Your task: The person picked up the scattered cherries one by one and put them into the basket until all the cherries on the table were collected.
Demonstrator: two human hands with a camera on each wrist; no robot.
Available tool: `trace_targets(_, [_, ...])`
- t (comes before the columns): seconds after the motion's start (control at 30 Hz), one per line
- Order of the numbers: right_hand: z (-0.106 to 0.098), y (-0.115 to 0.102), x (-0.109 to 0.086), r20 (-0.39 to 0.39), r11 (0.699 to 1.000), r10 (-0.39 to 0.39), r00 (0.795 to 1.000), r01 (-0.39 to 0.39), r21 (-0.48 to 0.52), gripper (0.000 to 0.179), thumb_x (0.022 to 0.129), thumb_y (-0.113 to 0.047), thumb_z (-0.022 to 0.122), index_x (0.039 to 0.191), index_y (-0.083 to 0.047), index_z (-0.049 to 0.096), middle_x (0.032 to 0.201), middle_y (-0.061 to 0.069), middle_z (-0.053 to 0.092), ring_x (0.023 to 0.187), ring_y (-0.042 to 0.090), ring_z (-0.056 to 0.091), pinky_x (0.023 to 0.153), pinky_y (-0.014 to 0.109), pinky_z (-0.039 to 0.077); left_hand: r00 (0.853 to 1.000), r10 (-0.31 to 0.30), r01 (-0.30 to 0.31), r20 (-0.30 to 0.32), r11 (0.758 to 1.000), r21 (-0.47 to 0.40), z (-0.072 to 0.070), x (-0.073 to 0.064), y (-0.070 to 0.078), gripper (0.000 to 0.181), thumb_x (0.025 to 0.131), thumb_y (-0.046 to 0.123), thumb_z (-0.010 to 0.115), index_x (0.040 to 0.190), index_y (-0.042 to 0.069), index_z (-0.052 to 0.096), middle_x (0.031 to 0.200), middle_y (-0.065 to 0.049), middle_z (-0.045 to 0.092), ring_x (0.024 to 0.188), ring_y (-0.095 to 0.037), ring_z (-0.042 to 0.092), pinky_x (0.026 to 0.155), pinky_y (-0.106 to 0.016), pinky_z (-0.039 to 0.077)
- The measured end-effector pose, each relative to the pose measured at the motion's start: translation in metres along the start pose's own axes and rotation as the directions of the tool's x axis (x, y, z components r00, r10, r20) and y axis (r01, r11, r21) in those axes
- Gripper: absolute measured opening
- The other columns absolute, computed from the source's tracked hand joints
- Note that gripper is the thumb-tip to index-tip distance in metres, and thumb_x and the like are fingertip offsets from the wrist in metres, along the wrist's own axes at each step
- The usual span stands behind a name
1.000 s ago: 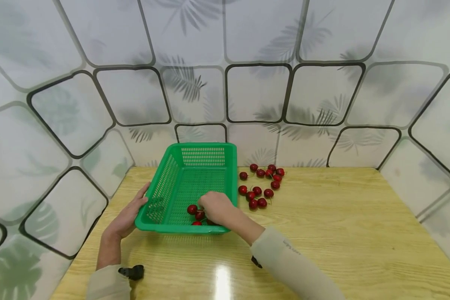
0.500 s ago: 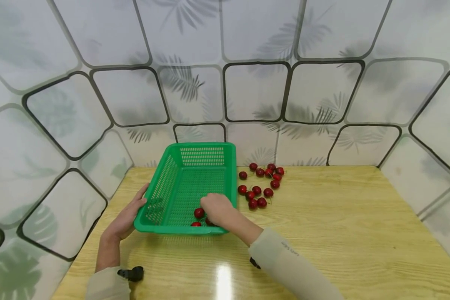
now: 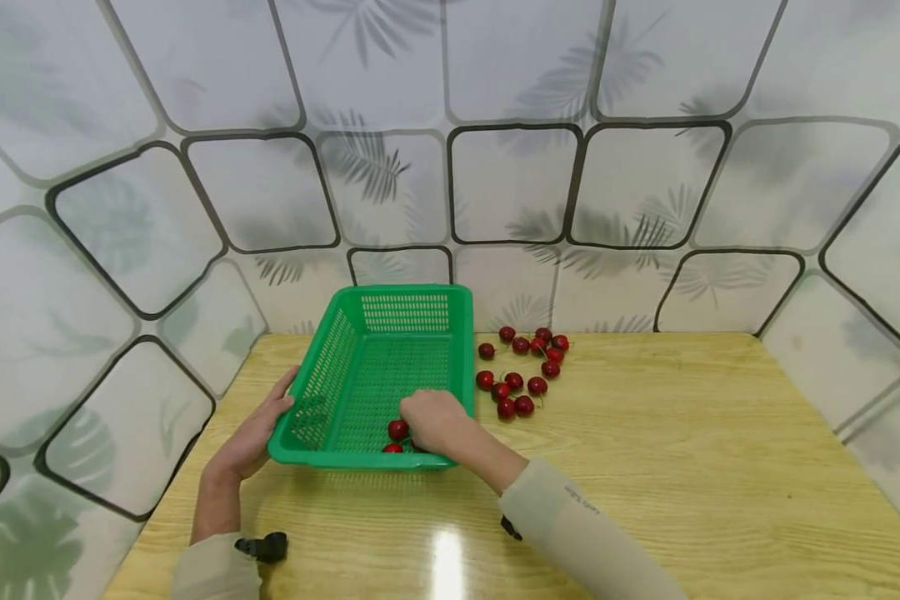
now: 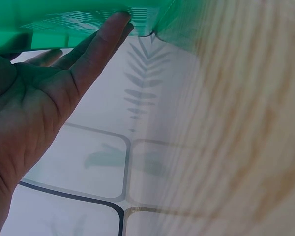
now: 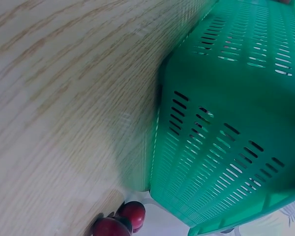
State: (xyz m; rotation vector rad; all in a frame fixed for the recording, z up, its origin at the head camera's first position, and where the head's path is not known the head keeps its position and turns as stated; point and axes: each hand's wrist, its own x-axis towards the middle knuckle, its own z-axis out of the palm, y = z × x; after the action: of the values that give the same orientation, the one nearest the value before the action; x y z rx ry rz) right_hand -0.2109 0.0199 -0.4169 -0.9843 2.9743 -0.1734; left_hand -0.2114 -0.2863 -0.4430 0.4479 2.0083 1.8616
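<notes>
Reaching with the right grip (image 3: pixel 433 421) down into the front right part of the green basket (image 3: pixel 462 333), among the few cherries (image 3: pixel 397 430) lying there; seen only from the back, so cannot tell whether holding any fruit. Should handle as light, firm and slick, easily bruised under a hard pinch; best taken singly round the fattest part, or lifted gently by the stem. Likely to roll if nudged.

Resting the left grip (image 3: pixel 253 431), with fingers nearly straight, against the outside of the basket's left wall. Probably thin, light, slightly springy plastic, slotted all round; best held by the rim. Containing two cherries in plain sight near the front wall, plus part of another beside the right grip.

Set on the wooden tabletop (image 3: pixel 682 433), near loose cherries (image 3: pixel 537 386) gathered just beyond the right wall. Backed by a patterned wall covering (image 3: pixel 513 183).
</notes>
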Motion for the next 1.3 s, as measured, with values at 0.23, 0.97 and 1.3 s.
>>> trace_targets(0.23, [0.001, 0.001, 0.001, -0.057, 0.999, 0.003, 0.998, -0.001, 0.033, 0.04, 0.09, -0.005, 0.057, 0.056, -0.018, 0.043, 0.054, -0.006, 0.043, 0.053, 0.008, 0.042, 0.047, 0.028, 0.044, 1.0, -0.005, 0.005, -0.003, 1.0, 0.003, 0.0, 0.0, 0.001, 0.065, 0.112, 0.035, 0.025, 0.158, 0.017, -0.017, 0.158, -0.03, -0.002, 0.093, -0.011, 0.065, 0.082, -0.024, 0.053])
trace_targets(0.97, [-0.009, 0.02, -0.002, -0.343, 0.775, 0.078, 0.936, 0.16, 0.611, 0.019, 0.1, -0.011, 0.057, 0.103, -0.008, 0.075, 0.097, 0.003, 0.073, 0.083, 0.012, 0.065, 0.075, 0.026, 0.052, 0.999, -0.038, 0.038, -0.019, 0.999, 0.003, 0.001, -0.001, 0.0, 0.066, 0.111, 0.037, 0.025, 0.159, 0.019, -0.017, 0.159, -0.028, -0.002, 0.092, -0.011, 0.065, 0.081, -0.025, 0.053])
trace_targets(1.3, [-0.018, 0.067, -0.014, -0.403, 0.69, 0.292, 0.867, 0.101, 0.716, 0.021, 0.099, -0.008, 0.055, 0.107, -0.004, 0.074, 0.103, 0.01, 0.072, 0.087, 0.018, 0.065, 0.076, 0.032, 0.052, 0.999, -0.031, 0.032, -0.019, 0.999, 0.018, 0.002, 0.001, 0.003, 0.065, 0.111, 0.036, 0.024, 0.158, 0.017, -0.017, 0.159, -0.025, -0.004, 0.091, -0.009, 0.063, 0.082, -0.023, 0.051])
